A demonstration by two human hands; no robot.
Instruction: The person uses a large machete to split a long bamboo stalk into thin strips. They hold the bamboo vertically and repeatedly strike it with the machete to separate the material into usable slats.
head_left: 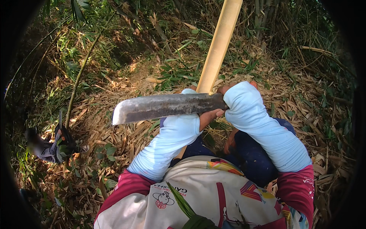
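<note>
Head view: right hand (225, 89) gripped a machete (164, 108) across split bamboo (218, 47). Left hand (208, 117), partly hidden, seemed closed around the bamboo.

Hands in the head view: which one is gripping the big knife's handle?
The right hand, gripping the knife by its handle; the left hand holds the pale strip, its thumb below the knife.

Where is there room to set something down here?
Leaf-strewn ground shows between the green stem and the knife, and to the right of the right pale-blue sleeve; those patches look roomiest, though not bare. It is crowded where the knife, bamboo strip, left hand and right hand come together, and at far left, around another person.
</note>
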